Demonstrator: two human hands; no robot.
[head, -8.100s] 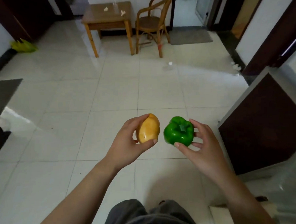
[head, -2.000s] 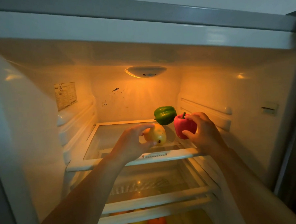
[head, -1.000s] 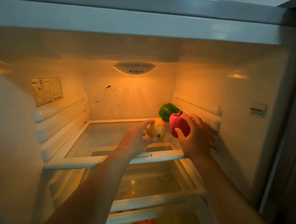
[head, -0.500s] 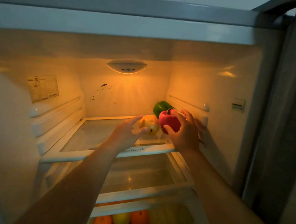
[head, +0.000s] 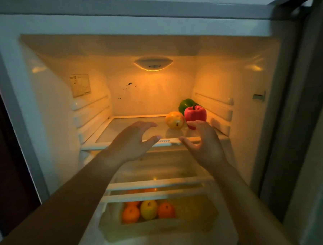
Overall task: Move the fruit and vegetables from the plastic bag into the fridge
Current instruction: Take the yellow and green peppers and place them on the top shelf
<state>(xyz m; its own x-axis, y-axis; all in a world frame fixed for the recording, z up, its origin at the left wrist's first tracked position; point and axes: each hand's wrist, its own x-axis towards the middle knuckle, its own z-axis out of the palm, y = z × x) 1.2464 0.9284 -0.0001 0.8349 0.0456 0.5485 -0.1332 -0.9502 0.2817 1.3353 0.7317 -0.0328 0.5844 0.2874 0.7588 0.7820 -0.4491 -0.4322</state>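
Grip released on both sides: left hand (head: 131,142) and right hand (head: 205,144) hang with fingers spread and hold nothing, drawn back over the front edge of the top shelf (head: 131,127); half a second ago the left held the yellow fruit (head: 174,120) and the right the red pepper (head: 195,114); both now sit side by side at the shelf's right rear, green pepper (head: 186,104) behind; judged delivered into the fridge (head: 49,102). Red pepper stands upright, stem up, long axis vertical; yellow fruit near-round, axis unclear; green pepper mostly hidden.
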